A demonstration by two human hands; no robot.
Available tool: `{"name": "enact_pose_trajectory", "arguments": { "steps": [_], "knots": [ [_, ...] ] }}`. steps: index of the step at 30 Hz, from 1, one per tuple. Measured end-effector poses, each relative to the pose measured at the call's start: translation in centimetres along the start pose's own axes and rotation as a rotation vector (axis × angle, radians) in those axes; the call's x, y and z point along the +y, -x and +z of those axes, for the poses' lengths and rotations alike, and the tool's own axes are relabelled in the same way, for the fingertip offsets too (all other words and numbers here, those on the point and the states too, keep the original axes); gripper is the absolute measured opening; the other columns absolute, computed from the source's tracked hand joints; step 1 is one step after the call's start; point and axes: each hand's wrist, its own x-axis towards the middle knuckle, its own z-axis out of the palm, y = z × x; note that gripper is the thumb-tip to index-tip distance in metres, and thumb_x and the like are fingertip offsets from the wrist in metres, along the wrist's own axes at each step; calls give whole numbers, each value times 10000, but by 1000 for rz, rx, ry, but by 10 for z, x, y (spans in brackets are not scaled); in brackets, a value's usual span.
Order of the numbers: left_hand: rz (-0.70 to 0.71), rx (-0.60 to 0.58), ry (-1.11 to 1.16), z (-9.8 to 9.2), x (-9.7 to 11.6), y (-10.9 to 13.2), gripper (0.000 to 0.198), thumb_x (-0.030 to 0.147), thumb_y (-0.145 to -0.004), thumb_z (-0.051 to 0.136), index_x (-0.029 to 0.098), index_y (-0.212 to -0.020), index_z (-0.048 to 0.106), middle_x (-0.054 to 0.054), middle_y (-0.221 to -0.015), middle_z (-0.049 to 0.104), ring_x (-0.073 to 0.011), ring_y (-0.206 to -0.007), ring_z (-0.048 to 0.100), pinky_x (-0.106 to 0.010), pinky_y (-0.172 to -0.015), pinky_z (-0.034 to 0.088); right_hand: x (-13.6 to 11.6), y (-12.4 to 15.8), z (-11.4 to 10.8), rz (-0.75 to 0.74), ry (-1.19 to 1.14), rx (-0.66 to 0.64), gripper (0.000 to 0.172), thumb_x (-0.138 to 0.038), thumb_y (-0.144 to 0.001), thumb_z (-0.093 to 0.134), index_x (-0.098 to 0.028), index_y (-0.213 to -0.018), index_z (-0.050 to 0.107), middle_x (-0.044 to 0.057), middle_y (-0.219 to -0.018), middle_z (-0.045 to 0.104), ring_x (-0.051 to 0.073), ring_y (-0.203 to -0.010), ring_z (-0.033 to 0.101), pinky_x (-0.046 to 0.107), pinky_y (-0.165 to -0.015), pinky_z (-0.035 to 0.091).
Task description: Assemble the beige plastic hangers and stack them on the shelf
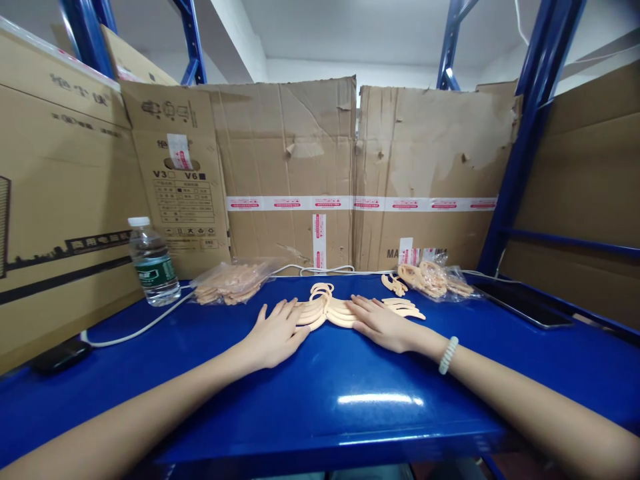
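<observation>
In the head view, with the clock read around the curved tan pieces (341, 319) in the middle of the blue table (300, 407), the left carton (65, 173) at 10 o'clock carries a dark band of white characters beginning 商用电脑. Between 10 and 11, another carton (143, 170) reads "V3" beside a blank box and "V6" beside a filled one, above a table of print too small to read. Towards 2 o'clock, a cardboard sheet (430, 160) shows the letters "MA", the rest partly hidden by tape; red print on the white tape (327, 204) is illegible.

At half past nine sits a clear bag (233, 281) of tan pieces, and farther out that way an upright capped bottle (153, 263) of clear liquid, its green label too small to read. At half past two, clear bags (435, 280) hold more tan pieces, with a few loose pieces (394, 285) just beside them.

The left hand (277, 333), between 8 and 9 o'clock, and the right hand (383, 325), between 3 and 4, both lie flat, palms down, fingers extended over the curved pieces, whose middle shows between them
</observation>
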Motion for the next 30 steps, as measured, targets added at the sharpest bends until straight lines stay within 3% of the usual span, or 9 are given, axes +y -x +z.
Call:
{"name": "enact_pose_trajectory", "arguments": {
  "steps": [6,12,25,30],
  "knots": [
    [33,9,-20,3,-7,-6,515,372,-946,276,206,-1429,339,-105,-1505,315,-287,-1395,252,-610,-1076,204,17,-4,-6,58,-9,-5,618,-436,-970,263,-47,-1448,294,231,-1494,251,334,-1394,211,532,-1120,196],
    [19,25,22,7,-7,-8,493,361,-952,276,231,-1422,348,-104,-1509,309,-277,-1400,241,-602,-1080,205,30,-8,-5,33,-14,13,584,-426,-965,286,-96,-1446,319,194,-1495,276,313,-1390,237,513,-1120,217],
    [94,133,64,12,-19,-16,438,294,-931,332,234,-1351,440,-105,-1398,475,-259,-1291,399,-492,-997,361,39,-9,-5,17,-46,25,578,-438,-951,313,-139,-1445,336,149,-1495,306,299,-1391,241,489,-1127,220],
    [100,134,74,12,-20,-17,434,229,-925,311,211,-1331,465,-102,-1384,489,-265,-1276,418,-489,-989,377,37,-9,-5,24,-18,16,594,-421,-951,299,-90,-1444,326,185,-1493,290,302,-1387,248,487,-1123,225]
  ]
}}
